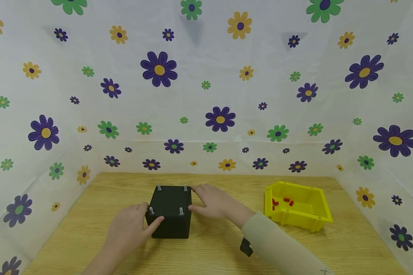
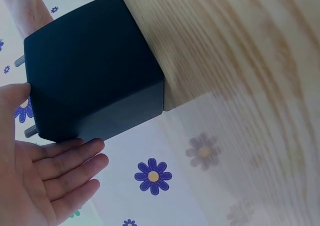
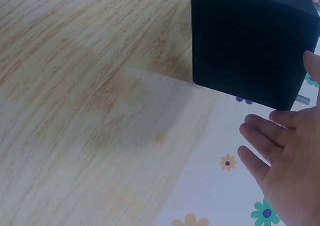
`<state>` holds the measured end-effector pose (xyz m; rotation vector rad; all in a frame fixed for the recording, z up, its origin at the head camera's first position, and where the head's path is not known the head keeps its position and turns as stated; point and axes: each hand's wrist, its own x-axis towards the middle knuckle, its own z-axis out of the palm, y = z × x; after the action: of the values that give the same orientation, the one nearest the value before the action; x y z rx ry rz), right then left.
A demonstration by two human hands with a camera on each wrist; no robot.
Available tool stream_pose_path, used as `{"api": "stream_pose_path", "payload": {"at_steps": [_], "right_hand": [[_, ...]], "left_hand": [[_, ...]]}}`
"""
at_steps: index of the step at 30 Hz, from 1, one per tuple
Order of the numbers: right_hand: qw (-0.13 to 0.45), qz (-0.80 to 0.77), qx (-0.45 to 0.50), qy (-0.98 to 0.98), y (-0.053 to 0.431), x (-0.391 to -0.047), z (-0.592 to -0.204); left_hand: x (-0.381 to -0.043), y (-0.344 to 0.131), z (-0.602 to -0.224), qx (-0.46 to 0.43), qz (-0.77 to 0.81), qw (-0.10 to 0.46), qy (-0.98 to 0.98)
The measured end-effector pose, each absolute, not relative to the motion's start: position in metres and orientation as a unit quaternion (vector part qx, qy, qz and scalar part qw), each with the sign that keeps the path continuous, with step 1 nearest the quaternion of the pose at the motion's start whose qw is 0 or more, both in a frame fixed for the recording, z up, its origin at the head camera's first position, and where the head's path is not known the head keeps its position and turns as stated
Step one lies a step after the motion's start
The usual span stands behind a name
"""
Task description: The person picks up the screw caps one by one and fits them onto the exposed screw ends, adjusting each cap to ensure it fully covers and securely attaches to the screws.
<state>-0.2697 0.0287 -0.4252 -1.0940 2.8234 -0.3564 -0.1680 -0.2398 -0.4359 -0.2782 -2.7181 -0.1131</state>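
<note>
A black box-shaped block [image 1: 170,200] stands on the wooden table, with an upright metal pin [image 1: 181,211] at each top corner. My left hand [image 1: 127,225] is at its left side, the thumb on the near top edge. In the left wrist view, the left fingers [image 2: 75,161] extend loosely beside the block's lower corner, and threaded ends [image 2: 31,131] stick out of the block. At the right side, my right hand [image 1: 215,200] touches the block with thumb and fingertips. The right wrist view has its fingers [image 3: 270,141] slightly bent next to the block.
To the right stands a yellow plastic bin [image 1: 296,220] holding several small red pieces [image 1: 291,203]. A black device [image 1: 246,247] sits beneath the right sleeve [image 1: 278,240]. White flower-patterned sheets [image 1: 199,95] enclose the wooden table [image 1: 213,252] at the back and sides.
</note>
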Motion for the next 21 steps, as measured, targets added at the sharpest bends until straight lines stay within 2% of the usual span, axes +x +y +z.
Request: {"api": "stream_pose_path", "payload": {"at_steps": [21], "right_hand": [[0.026,-0.058,-0.376,0.924,0.032,-0.267,-0.421]], "left_hand": [[-0.17,-0.245,-0.425,-0.121,-0.048,0.186,-0.974]]}}
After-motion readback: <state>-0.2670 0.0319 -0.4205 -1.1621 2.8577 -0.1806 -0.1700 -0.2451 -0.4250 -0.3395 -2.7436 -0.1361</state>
